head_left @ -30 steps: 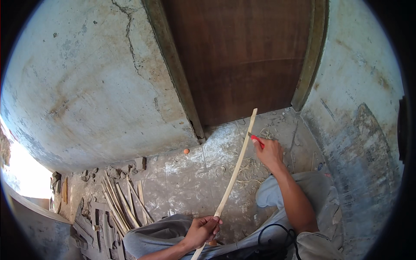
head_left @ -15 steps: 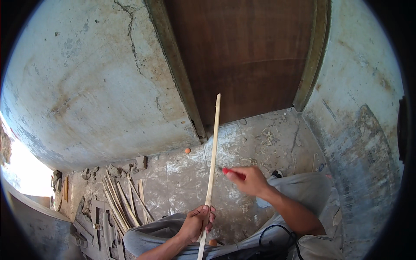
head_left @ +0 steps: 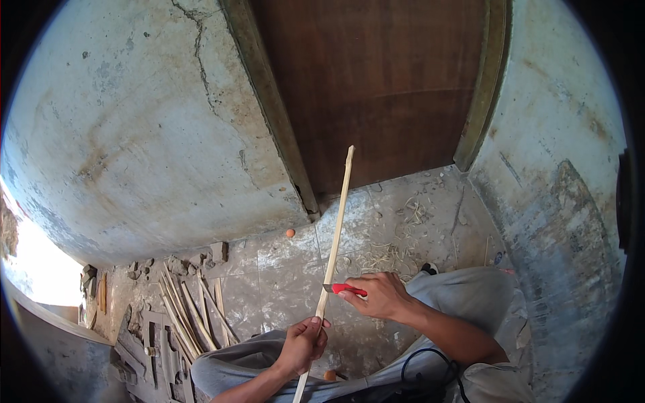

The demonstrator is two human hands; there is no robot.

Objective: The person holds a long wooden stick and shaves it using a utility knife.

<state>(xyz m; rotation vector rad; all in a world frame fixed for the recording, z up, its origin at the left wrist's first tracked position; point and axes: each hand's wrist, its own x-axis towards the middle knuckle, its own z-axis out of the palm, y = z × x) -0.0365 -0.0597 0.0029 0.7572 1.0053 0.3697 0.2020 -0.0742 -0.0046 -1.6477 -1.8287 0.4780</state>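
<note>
A long pale strip of wood or split bamboo slants up and away from my lap toward the door. My left hand is closed around its lower part, thumb on top, with the tail end passing below the hand. In my right hand is a red-handled knife. Its short dark blade rests against the strip's right side, a little above my left hand. Both my knees, in grey trousers, are bent on either side.
Several similar strips lie in a bundle at the lower left, beside a slotted grey piece. Pale curled shavings litter the tiled floor. A small orange ball-like thing lies near the cracked wall. A brown door stands ahead.
My right hand has brought the knife down and left onto the strip, near my left hand. The strip's far end has swung slightly right, and its near end left.
</note>
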